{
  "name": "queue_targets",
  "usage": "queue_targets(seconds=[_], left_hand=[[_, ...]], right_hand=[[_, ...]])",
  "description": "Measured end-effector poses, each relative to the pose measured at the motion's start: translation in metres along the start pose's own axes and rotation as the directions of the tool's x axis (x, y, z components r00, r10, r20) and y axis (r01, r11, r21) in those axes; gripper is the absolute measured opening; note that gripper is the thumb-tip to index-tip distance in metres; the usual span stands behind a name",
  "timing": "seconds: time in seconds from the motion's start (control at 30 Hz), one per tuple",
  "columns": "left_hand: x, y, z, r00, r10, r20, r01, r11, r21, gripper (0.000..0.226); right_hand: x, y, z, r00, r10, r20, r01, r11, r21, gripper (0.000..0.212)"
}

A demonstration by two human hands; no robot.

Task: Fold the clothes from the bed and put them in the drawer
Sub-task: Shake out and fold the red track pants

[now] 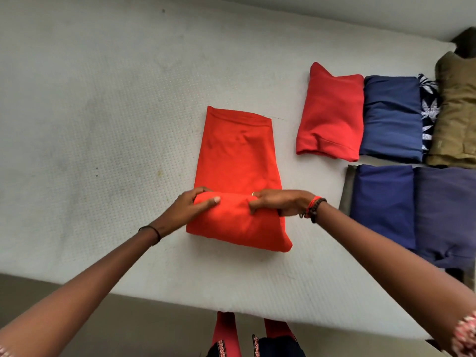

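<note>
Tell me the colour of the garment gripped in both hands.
The garment is plain orange-red with no pattern; the head view shows it clearly.

Left wrist: one thin black band, worn just behind the left hand. Right wrist: two bracelets side by side behind the right hand. These are a red thread bracelet on the hand side and a dark bead bracelet on the elbow side. Right hand: one slim gold-coloured ring on a finger. Both forearms are bare. A pink-and-white patterned sleeve edge shows on the right arm. Near edge: red leggings below a dark garment with patterned trim.
</note>
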State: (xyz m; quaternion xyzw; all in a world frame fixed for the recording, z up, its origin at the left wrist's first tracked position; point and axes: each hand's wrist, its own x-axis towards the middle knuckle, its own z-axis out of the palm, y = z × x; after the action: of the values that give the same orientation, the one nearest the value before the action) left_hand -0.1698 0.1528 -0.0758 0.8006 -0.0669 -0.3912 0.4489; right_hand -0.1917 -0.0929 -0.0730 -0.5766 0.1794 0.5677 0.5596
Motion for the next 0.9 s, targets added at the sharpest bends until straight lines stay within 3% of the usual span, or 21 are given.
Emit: queue_targets(seconds=[0.13, 0.4, 0.47, 0.53, 0.6, 0.63, 0.73, 0.9], left_hand=[[0.038, 0.003, -0.002, 0.992, -0.084, -0.089, 0.078, 0.994, -0.078, 0.032], [0.076, -0.012, 0.011, 0.961, -0.203, -0.190, 0.201, 0.979, -0.032, 0.038], [0.070, -0.009, 0.016, 0.937, -0.167, -0.307, 0.172, 0.985, -0.011, 0.043], [0.056, -0.003, 0.024, 0.852, -0.001, -0.524, 0.060, 0.993, 0.097, 0.042], [0.038, 0.001, 0.038, 0.741, 0.246, -0.625, -0.048, 0.948, 0.316, 0.040], [0.030, 0.002, 0.047, 0.716, 0.353, -0.603, -0.086, 0.901, 0.426, 0.041], [0.016, -0.008, 0.078, 0.795, 0.453, -0.404, -0.104, 0.757, 0.645, 0.049], [0.019, -0.040, 0.093, 0.908, 0.323, -0.266, -0.006, 0.644, 0.765, 0.051]], right_hand=[[0.019, -0.009, -0.027, 0.981, -0.072, -0.180, 0.064, 0.997, -0.054, 0.020], [0.048, -0.007, -0.039, 0.877, -0.196, -0.438, -0.013, 0.903, -0.430, 0.036], [0.044, -0.002, -0.029, 0.770, -0.299, -0.564, -0.077, 0.834, -0.547, 0.039], [0.037, 0.008, -0.005, 0.532, -0.524, -0.665, -0.152, 0.714, -0.684, 0.043], [0.032, 0.021, 0.025, 0.292, -0.741, -0.604, -0.153, 0.587, -0.795, 0.047], [0.031, 0.029, 0.039, 0.251, -0.800, -0.545, -0.127, 0.531, -0.838, 0.050], [0.036, 0.060, 0.067, 0.369, -0.837, -0.404, -0.070, 0.408, -0.910, 0.056], [0.054, 0.091, 0.051, 0.551, -0.758, -0.349, -0.150, 0.321, -0.935, 0.064]])
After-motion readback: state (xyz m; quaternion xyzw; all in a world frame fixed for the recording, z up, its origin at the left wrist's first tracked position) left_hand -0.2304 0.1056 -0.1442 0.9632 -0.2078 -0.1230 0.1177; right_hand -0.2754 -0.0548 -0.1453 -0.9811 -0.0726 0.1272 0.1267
